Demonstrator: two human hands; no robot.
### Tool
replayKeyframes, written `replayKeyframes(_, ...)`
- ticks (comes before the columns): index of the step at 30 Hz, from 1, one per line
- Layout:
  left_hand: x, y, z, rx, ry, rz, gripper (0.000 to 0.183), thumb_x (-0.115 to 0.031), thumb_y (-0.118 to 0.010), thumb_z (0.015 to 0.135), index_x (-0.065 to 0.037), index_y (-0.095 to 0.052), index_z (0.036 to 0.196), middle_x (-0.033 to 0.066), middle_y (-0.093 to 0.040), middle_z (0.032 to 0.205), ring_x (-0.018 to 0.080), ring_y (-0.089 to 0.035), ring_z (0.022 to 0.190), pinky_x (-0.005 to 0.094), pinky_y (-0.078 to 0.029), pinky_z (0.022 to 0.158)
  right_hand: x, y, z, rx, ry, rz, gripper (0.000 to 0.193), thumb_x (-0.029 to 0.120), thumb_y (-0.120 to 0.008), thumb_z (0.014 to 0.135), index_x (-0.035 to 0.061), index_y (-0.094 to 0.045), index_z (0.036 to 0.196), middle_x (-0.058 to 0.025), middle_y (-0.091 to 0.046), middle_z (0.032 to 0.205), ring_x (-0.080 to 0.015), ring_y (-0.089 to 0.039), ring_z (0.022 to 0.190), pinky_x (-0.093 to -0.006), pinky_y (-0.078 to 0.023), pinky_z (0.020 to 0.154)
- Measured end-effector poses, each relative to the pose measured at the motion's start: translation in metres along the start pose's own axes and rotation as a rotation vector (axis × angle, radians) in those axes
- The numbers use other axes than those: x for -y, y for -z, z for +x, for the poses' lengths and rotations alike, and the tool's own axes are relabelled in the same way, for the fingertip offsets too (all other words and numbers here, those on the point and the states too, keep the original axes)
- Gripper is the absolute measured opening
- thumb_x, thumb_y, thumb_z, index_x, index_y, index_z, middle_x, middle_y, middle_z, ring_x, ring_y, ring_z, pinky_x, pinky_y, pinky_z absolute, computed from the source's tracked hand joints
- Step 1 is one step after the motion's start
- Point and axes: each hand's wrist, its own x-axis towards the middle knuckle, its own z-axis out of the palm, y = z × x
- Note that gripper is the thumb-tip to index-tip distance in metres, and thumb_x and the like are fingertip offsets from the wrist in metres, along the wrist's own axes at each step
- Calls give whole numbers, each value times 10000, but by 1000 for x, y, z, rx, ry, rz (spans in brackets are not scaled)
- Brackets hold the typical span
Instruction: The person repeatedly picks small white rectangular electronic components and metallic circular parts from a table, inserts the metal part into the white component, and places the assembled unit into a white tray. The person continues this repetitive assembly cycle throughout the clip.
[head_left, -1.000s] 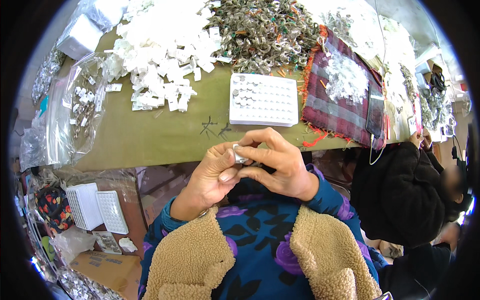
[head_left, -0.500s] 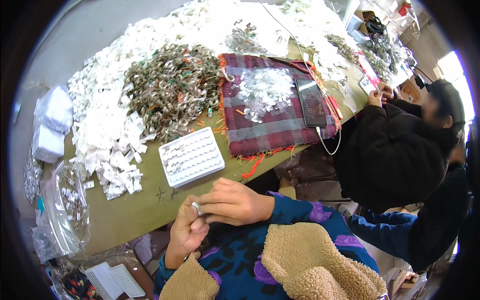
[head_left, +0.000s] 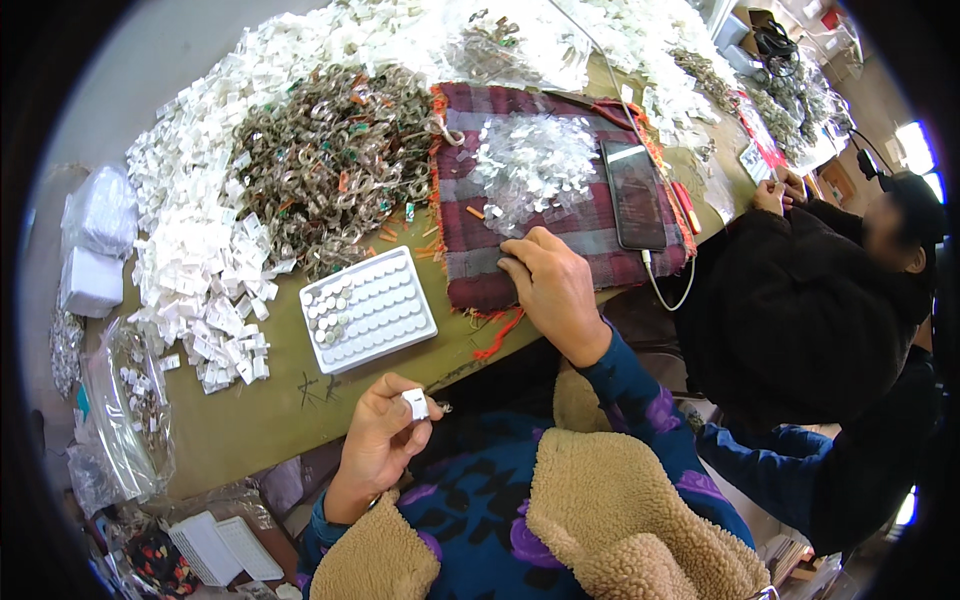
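Green table top [head_left: 225,435] is largely covered. White plastic parts [head_left: 215,300] are heaped at left and back; a tangle of grey-brown pieces [head_left: 330,160] is piled against them. White tray [head_left: 383,350] is set near the front edge, plaid cloth [head_left: 480,275] spread to its right. Dark marks [head_left: 320,388] are drawn on the surface.

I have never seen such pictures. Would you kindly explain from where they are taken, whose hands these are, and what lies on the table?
There is no machine here: a person works with bare hands. Every picture comes from one wide camera worn on the head, looking down, so straight edges look bent. The left hand holds a small white piece. The right hand is over the plaid cloth, close to clear pieces; a phone lies there too. Also on the table: a white tray, white pieces and a greyish heap.
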Motion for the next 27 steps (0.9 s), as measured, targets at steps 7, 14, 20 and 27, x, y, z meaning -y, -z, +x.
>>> replayKeyframes(7,0,6,-8,5,-86,-77,221,-75,-592,985,-9,-569,1195,228,-676,1071,179,-693,835,278,-609,713,39,17,-5,238,-226,441,41,-1,-626,913,-35,-649,915,-60,-633,727,-100,-608,660,-247,-480,600)
replayKeyframes(14,-5,13,-28,86,-215,-144,240,-80,-588,990,7,-604,1213,194,-688,1047,193,-708,842,309,-626,750,125,-6,-43,370,56,822,109,-101,-681,846,-42,-668,937,-125,-667,959,-165,-663,830,-269,-550,711)
replayKeyframes(20,-8,18,-41,22,-236,-174,250,-93,-608,983,25,-621,1204,165,-702,997,176,-706,795,289,-620,715,141,-26,-48,337,112,778,108,-107,-677,845,-51,-666,938,-140,-658,988,-165,-663,793,-265,-556,691)
replayKeyframes(27,-6,16,-40,-65,-263,-72,249,-94,-630,971,32,-638,1185,136,-711,948,165,-704,779,284,-616,699,136,-27,-49,338,198,677,129,-115,-679,822,-34,-672,922,-126,-663,966,-172,-664,793,-272,-548,687)
